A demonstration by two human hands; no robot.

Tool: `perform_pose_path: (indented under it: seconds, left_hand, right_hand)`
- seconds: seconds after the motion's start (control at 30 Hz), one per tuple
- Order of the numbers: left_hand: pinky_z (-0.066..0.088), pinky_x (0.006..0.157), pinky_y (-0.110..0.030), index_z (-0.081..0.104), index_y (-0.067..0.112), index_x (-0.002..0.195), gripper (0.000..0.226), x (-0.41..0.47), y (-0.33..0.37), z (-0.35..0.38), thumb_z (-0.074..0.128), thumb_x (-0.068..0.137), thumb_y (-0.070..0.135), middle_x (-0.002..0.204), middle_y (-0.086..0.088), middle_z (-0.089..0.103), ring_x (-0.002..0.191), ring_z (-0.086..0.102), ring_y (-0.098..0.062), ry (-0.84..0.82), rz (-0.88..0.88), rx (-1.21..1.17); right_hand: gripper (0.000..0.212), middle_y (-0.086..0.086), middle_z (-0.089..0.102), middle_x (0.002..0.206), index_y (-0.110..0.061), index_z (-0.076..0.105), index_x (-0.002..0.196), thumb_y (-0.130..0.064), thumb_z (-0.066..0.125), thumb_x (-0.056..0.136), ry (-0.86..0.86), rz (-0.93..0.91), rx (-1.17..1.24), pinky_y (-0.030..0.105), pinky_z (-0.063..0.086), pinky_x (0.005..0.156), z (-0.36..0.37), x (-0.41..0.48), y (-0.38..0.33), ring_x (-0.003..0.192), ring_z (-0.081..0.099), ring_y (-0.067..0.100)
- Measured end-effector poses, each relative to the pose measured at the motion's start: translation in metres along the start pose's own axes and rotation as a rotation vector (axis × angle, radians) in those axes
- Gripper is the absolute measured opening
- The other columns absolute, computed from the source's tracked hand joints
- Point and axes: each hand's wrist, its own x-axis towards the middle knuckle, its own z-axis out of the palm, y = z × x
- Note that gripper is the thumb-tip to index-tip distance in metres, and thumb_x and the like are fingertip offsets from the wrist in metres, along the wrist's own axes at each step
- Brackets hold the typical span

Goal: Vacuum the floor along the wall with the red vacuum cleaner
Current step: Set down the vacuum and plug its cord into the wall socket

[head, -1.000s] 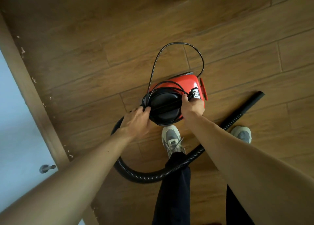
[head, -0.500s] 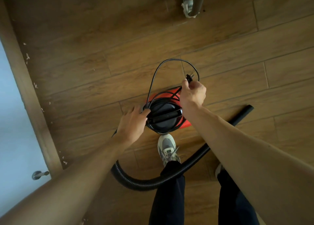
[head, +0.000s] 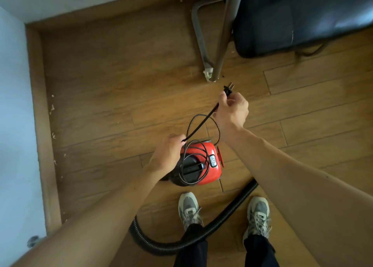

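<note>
The small red vacuum cleaner [head: 203, 164] stands on the wood floor just ahead of my feet, its black lid and handle facing up. Its black power cord [head: 201, 121] loops loosely over the top. My right hand [head: 232, 110] is raised above the floor and pinches the cord just behind the plug [head: 289, 89], whose prongs point up and away. My left hand [head: 168, 151] is closed on the cord at the vacuum's left side. The black ribbed hose [head: 228, 216] curves from behind the body past my shoes.
A white wall [head: 14, 125] with a wooden baseboard [head: 40, 125] runs along the left, meeting a second wall at the top. White crumbs lie beside the baseboard. A dark chair [head: 302, 16] with metal legs [head: 220, 51] stands at the top right.
My right hand has lifted the plug up and away from the vacuum, pulling cord loose. My left hand went from the lid's rim to gripping the cord. The view tilted up, showing the chair and corner.
</note>
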Motion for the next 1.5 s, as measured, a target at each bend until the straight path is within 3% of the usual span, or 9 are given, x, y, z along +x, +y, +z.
perform_pose_path:
  seconds: [0.2,0.43,0.57,0.7,0.83,0.93,1.2,1.4,1.5]
  left_hand:
    - [0.047,0.060,-0.049,0.053,0.010,0.086,0.018,0.013,0.072,-0.054,0.050,0.101,0.020,0.072,-0.009,0.056,0.065,0.055,-0.031,0.043,0.044,-0.058]
    - [0.031,0.056,-0.025,0.065,0.012,0.094,0.014,0.025,0.182,-0.152,0.054,0.100,0.020,0.078,0.000,0.063,0.068,0.056,-0.016,0.189,0.180,-0.065]
    - [0.055,0.066,-0.030,0.068,0.014,0.108,0.017,0.023,0.248,-0.204,0.055,0.101,0.023,0.091,-0.001,0.071,0.081,0.068,-0.018,0.203,0.243,-0.066]
    - [0.059,0.081,-0.035,0.067,0.014,0.118,0.022,0.014,0.310,-0.245,0.056,0.100,0.023,0.101,-0.003,0.073,0.092,0.070,-0.016,0.253,0.311,-0.087]
    - [0.057,0.079,-0.031,0.067,0.016,0.111,0.018,0.002,0.375,-0.279,0.056,0.100,0.023,0.097,-0.003,0.073,0.090,0.070,-0.018,0.255,0.391,-0.076]
    - [0.053,0.075,-0.036,0.065,0.017,0.098,0.013,-0.008,0.426,-0.306,0.055,0.100,0.024,0.087,-0.005,0.071,0.082,0.067,-0.024,0.216,0.464,-0.049]
    - [0.052,0.068,-0.029,0.064,0.018,0.088,0.013,-0.028,0.553,-0.356,0.057,0.098,0.021,0.076,0.003,0.070,0.067,0.063,-0.014,0.250,0.564,-0.070]
    - [0.046,0.066,-0.019,0.064,0.021,0.085,0.015,-0.040,0.656,-0.360,0.057,0.099,0.022,0.074,0.005,0.069,0.063,0.059,-0.004,0.279,0.629,-0.097]
    - [0.042,0.065,-0.012,0.062,0.027,0.085,0.015,-0.047,0.713,-0.354,0.058,0.098,0.022,0.073,0.006,0.069,0.062,0.059,0.002,0.278,0.662,-0.130]
  right_hand:
    - [0.023,0.005,0.068,0.091,-0.012,0.063,0.094,-0.033,0.056,0.099,0.025,-0.172,0.048,0.042,0.058,0.078,-0.059,-0.009,-0.087,0.080,0.066,0.020]
    - [0.018,0.003,0.068,0.085,-0.015,0.063,0.096,-0.031,0.057,0.100,0.074,-0.369,0.153,0.037,0.063,0.069,-0.143,-0.028,-0.211,0.071,0.070,0.014]
    - [0.015,-0.001,0.067,0.078,-0.018,0.062,0.093,-0.031,0.058,0.099,0.109,-0.492,0.193,0.032,0.062,0.066,-0.198,-0.046,-0.270,0.068,0.070,0.012]
    - [0.017,0.001,0.067,0.074,-0.020,0.060,0.086,-0.031,0.059,0.099,0.150,-0.586,0.222,0.027,0.059,0.060,-0.255,-0.061,-0.319,0.062,0.067,0.011]
    - [0.021,-0.001,0.065,0.070,-0.016,0.060,0.082,-0.029,0.060,0.098,0.212,-0.675,0.243,0.009,0.045,0.047,-0.315,-0.073,-0.360,0.054,0.062,0.001]
    - [0.029,-0.006,0.057,0.059,-0.013,0.056,0.073,-0.029,0.061,0.097,0.291,-0.755,0.231,0.003,0.038,0.049,-0.362,-0.082,-0.390,0.050,0.054,-0.008]
    - [0.023,-0.011,0.062,0.065,-0.013,0.069,0.101,-0.034,0.062,0.097,0.373,-0.872,0.229,0.006,0.031,0.052,-0.482,-0.096,-0.463,0.054,0.054,-0.001]
    - [0.023,-0.010,0.059,0.061,-0.012,0.069,0.099,-0.033,0.061,0.097,0.414,-0.979,0.240,0.028,0.039,0.063,-0.581,-0.096,-0.493,0.060,0.056,0.004]
    - [0.022,-0.008,0.064,0.065,-0.016,0.069,0.099,-0.036,0.061,0.096,0.434,-1.008,0.222,0.030,0.042,0.063,-0.634,-0.091,-0.505,0.063,0.061,0.007]
